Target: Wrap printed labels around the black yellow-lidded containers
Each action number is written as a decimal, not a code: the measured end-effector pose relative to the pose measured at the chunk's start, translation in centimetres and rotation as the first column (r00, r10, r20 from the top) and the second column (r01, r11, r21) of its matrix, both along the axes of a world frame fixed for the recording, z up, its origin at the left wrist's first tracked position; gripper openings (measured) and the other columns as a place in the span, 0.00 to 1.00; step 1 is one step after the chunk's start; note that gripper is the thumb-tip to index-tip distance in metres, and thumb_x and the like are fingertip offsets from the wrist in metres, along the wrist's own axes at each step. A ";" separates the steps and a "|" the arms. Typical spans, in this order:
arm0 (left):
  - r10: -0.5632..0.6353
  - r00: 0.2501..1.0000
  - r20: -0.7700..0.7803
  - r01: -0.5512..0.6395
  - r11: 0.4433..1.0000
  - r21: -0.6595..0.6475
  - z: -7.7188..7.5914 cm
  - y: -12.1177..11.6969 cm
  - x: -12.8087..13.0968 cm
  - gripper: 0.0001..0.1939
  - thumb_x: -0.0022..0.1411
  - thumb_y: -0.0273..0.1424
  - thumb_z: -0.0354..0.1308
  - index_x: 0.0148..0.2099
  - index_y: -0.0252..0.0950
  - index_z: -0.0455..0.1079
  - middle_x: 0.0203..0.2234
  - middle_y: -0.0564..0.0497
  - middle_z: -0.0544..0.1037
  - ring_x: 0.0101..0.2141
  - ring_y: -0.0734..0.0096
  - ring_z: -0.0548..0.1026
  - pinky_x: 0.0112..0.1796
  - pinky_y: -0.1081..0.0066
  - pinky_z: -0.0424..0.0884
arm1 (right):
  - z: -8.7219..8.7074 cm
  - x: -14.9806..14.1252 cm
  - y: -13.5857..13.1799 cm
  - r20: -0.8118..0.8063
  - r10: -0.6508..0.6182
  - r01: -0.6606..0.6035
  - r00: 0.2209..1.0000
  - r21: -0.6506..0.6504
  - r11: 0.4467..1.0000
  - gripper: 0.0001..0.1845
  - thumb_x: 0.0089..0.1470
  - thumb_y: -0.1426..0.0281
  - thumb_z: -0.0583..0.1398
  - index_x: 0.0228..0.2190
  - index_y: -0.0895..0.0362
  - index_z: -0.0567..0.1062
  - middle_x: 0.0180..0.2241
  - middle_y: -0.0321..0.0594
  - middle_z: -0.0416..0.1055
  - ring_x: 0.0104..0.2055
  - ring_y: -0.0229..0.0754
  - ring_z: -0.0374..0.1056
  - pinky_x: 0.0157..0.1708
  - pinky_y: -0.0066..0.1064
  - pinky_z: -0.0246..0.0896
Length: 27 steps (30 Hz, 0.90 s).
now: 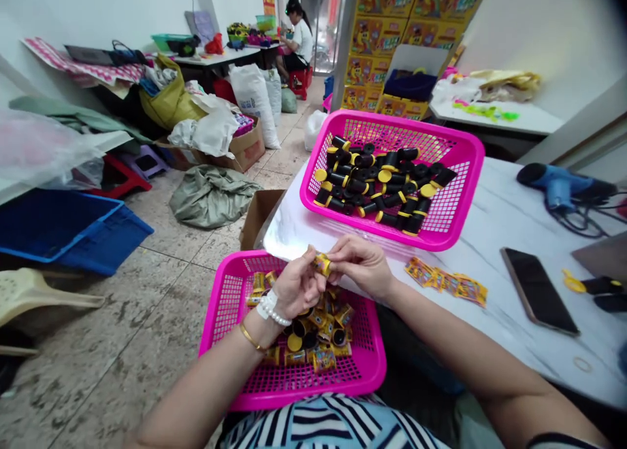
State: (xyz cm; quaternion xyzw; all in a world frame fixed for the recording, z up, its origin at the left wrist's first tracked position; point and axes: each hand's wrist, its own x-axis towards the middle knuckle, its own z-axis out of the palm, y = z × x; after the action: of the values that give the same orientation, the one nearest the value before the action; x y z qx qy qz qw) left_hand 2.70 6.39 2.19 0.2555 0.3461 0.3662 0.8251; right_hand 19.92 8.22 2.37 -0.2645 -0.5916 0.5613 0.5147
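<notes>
Between my two hands is a small yellow printed wrapper sleeve (322, 264), held above the near basket; whether a black cylinder is inside it I cannot tell. My left hand (300, 282) pinches it from the left, fingers curled. From the right, my right hand (361, 266) grips its other side with thumb and fingertips. Below them, a pink basket (365, 377) holds many small cylinders in yellow printed sleeves (323, 359). On the table, another pink basket (460, 200) carries black cylinders with yellow caps (389, 176). Several flat yellow sleeves (445, 281) lie right of my right hand.
A phone (539, 291) and a blue heat gun (568, 184) lie on the white marbled table (494, 181). Yellow cartons (375, 40) are stacked behind. Left on the floor are a blue crate (73, 230), a grey-green sack (210, 194) and stools. A person (296, 40) sits at a far table.
</notes>
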 end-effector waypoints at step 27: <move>0.382 0.592 -0.709 -0.312 0.920 0.236 -3.0 -7.0 -9.0 0.23 0.41 0.42 0.72 0.38 0.35 0.75 0.21 0.54 0.77 0.19 0.73 0.70 0.17 0.78 0.63 | 4.9 13.6 -3.2 0.630 -0.768 0.340 -0.116 0.751 0.566 0.13 0.60 0.62 0.60 0.31 0.56 0.80 0.29 0.41 0.78 0.28 0.41 0.70 0.31 0.32 0.60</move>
State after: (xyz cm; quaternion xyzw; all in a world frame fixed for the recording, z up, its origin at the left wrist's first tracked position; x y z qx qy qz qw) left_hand -6.32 -0.56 -0.81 0.3452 0.6784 0.3980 0.5120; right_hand 33.55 4.99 7.24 -0.6768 -0.6775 -0.1272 0.2583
